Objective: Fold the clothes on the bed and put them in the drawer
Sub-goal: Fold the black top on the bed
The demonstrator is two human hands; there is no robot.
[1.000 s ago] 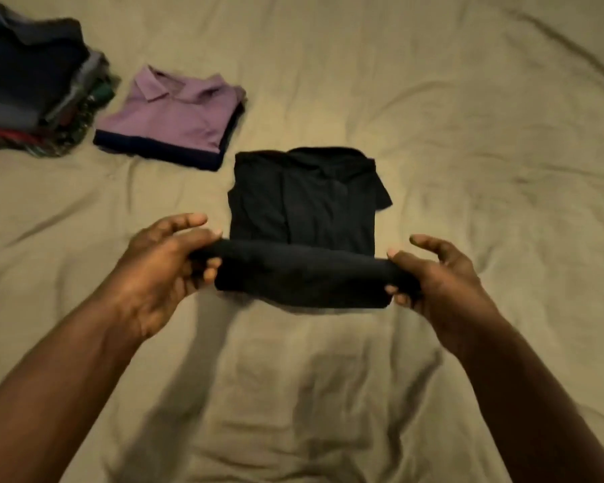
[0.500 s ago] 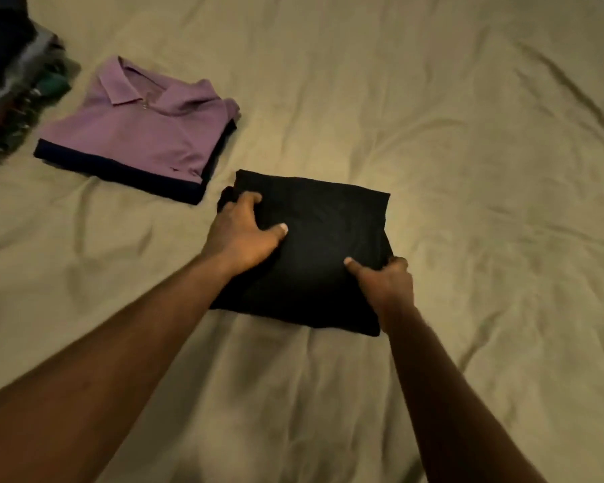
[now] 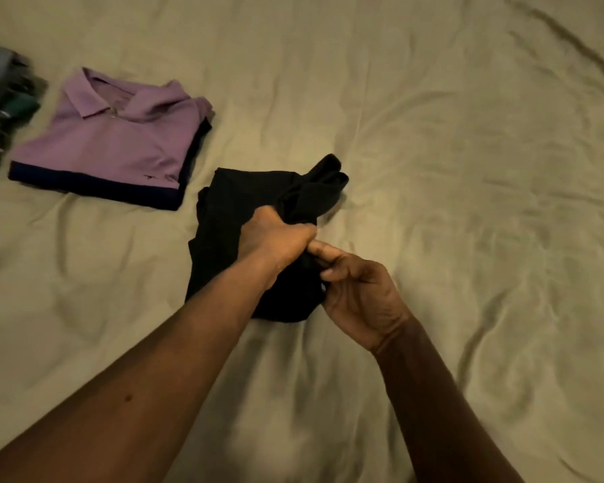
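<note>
A folded black shirt lies mid-bed on the olive sheet, its right side bunched and lifted. My left hand grips the shirt's right part from above, fingers curled into the cloth, and a folded end sticks up beyond the knuckles. My right hand is at the shirt's near right edge, thumb and fingers curled and pinching the fabric just below my left hand. A folded purple polo shirt with a dark hem lies to the left, apart from the black one.
A stack of folded dark and patterned clothes sits at the far left edge, partly cut off. The wrinkled olive bed sheet spreads to the right and toward me. No drawer is in view.
A second ago both hands held up the shirt's lower edge; then they pressed the folded shirt flat. Now my left hand has bunched its right side upward and my right hand pinches it.
</note>
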